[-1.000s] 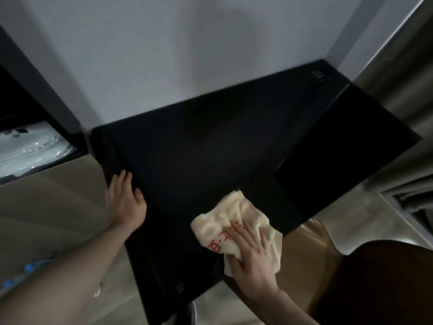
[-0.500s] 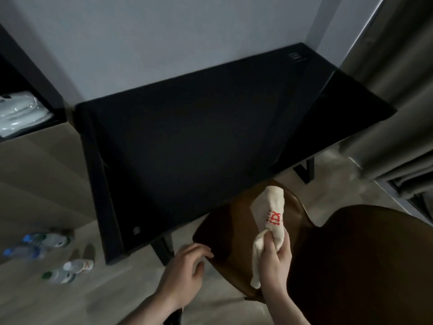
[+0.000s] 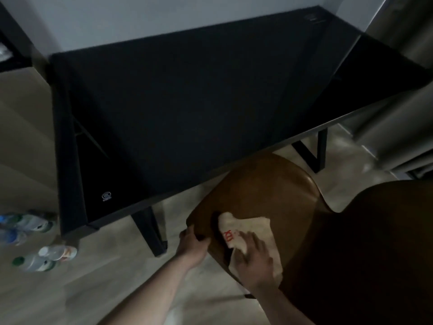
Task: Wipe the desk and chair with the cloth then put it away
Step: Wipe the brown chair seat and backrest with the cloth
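we find the cloth [image 3: 251,233] low in the frame on the brown chair [image 3: 264,184] seat, pressed flat under our right hand [image 3: 255,261]. our left hand [image 3: 193,242] grips the seat's edge. risk: bunched cloth could slide off that edge.

A black desk [image 3: 187,109] stood against a pale wall, its dark top bare. On the light wooden floor [image 3: 98,289] just beside its left end lay several plastic bottles [image 3: 35,240]. A brown chair [image 3: 264,191] stood on the floor at the desk's front edge, a cream cloth [image 3: 248,233] lying on its seat.
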### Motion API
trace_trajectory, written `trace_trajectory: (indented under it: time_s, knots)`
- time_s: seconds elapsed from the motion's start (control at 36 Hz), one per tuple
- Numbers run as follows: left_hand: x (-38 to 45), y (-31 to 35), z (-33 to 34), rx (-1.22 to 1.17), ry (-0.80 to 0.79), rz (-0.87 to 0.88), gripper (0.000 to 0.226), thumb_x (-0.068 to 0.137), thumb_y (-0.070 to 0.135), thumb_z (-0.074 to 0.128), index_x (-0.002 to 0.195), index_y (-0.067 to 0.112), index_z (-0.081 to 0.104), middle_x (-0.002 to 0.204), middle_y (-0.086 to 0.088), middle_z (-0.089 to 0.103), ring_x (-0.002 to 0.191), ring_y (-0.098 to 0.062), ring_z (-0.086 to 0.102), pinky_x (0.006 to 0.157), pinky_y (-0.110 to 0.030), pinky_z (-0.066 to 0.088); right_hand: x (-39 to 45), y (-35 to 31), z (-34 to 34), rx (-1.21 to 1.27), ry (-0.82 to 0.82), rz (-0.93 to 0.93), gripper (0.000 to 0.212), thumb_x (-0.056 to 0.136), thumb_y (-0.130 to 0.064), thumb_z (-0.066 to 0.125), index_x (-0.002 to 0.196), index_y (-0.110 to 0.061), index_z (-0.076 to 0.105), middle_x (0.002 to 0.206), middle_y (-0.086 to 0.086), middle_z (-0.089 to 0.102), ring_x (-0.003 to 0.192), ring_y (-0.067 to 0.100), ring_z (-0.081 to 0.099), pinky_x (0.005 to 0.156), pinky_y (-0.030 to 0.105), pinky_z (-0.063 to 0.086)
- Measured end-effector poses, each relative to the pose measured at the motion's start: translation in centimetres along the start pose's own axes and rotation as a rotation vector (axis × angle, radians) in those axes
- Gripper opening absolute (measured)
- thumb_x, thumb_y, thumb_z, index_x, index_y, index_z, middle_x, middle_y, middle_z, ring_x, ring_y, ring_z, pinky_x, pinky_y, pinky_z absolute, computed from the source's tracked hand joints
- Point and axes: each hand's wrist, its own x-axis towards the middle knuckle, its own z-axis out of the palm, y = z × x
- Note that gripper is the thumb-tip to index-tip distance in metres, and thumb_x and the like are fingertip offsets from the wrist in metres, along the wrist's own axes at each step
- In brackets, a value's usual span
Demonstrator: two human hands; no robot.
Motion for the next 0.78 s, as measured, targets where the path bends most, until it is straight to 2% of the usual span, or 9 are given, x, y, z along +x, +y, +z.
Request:
trace_trajectory:
  time_s: [0.06,0.11,0.19,0.28,0.39,0.44,0.53,0.64,0.78]
  knots:
    - [1.4,-0.8,1.3,-0.070,0.034,-0.014,0.083,0.098,0.035,0.064,0.163,0.022,0.013,0.161,-0.014,0.027,0.141,-0.035,0.042,0.109,-0.037,0.040,0.6,0.3,1.6,-0.044,-0.097,-0.034,0.056,0.099,-0.060,0.033,0.153,-0.050,0.022,0.168,-0.008,0.005,0.155,0.028,-0.003,0.121,0.060,0.005]
    - [2.7,-1.4,2.5,-0.177,0.064,-0.016,0.088,0.097,0.034,0.065,0.163,0.027,0.007,0.160,-0.016,0.030,0.137,-0.037,0.046,0.109,-0.040,0.045,1.1,1.2,2.4,-0.036,-0.073,-0.057,0.054,0.101,-0.057,0.035,0.152,-0.053,0.021,0.168,-0.011,0.000,0.155,0.026,-0.011,0.119,0.063,-0.003]
    - [3.8,-1.9,3.8,-0.344,0.088,-0.014,0.094,0.094,0.033,0.069,0.162,0.035,0.005,0.158,-0.015,0.038,0.134,-0.038,0.050,0.107,-0.049,0.049,1.5,2.7,2.4,-0.090,-0.046,-0.095,0.054,0.100,-0.054,0.036,0.152,-0.055,0.021,0.168,-0.014,-0.001,0.154,0.022,-0.012,0.118,0.064,-0.005]
    - [4.0,-1.9,4.6,-0.411,0.117,-0.013,0.100,0.091,0.022,0.070,0.163,0.032,0.002,0.160,-0.014,0.037,0.138,-0.036,0.047,0.110,-0.040,0.045,1.7,4.0,2.3,-0.103,-0.020,-0.102,0.055,0.099,-0.048,0.040,0.151,-0.053,0.024,0.168,-0.014,0.000,0.155,0.023,-0.011,0.118,0.067,-0.001]
    - [3.0,-2.6,5.5,-0.354,0.141,-0.026,0.098,0.089,0.013,0.062,0.163,0.033,0.001,0.158,-0.017,0.036,0.134,-0.041,0.049,0.103,-0.040,0.048,1.3,5.6,1.4,-0.172,-0.008,-0.077,0.060,0.091,-0.054,0.041,0.145,-0.064,0.018,0.168,-0.011,-0.001,0.155,0.025,-0.010,0.117,0.070,-0.001]
    - [1.9,-3.6,6.1,-0.326,0.129,-0.037,0.098,0.089,0.012,0.061,0.164,0.030,0.000,0.159,-0.018,0.031,0.135,-0.041,0.046,0.102,-0.039,0.047,0.4,7.0,0.5,-0.198,-0.008,-0.018,0.068,0.091,-0.050,0.047,0.151,-0.057,0.016,0.168,-0.012,-0.006,0.154,0.028,-0.013,0.116,0.071,0.002]
    - [0.2,-5.9,7.1,-0.307,0.053,-0.074,0.108,0.084,0.013,0.068,0.163,0.032,-0.003,0.161,-0.016,0.021,0.138,-0.039,0.042,0.101,-0.037,0.050,-1.3,9.6,-0.4,-0.237,0.008,0.046,0.078,0.091,-0.047,0.049,0.154,-0.054,0.004,0.166,-0.015,-0.016,0.153,0.028,-0.018,0.118,0.067,0.003]
    - [-1.1,-9.1,8.3,-0.246,-0.079,-0.080,0.120,0.071,0.017,0.080,0.161,0.032,0.003,0.155,-0.011,0.015,0.133,-0.035,0.041,0.086,-0.032,0.052,-3.4,12.9,0.1,-0.322,0.046,0.011,0.080,0.092,-0.048,0.047,0.152,-0.057,-0.006,0.165,-0.016,-0.019,0.154,0.026,-0.015,0.120,0.064,0.009]
    - [-2.2,-11.6,10.6,-0.143,-0.132,-0.043,0.137,0.060,0.041,0.083,0.163,0.024,-0.006,0.158,-0.004,0.007,0.139,-0.031,0.040,0.106,-0.034,0.045,-4.7,16.0,0.3,-0.394,0.062,-0.010,0.078,0.094,-0.052,0.047,0.149,-0.060,-0.008,0.164,-0.018,-0.021,0.154,0.022,-0.015,0.122,0.060,0.005]
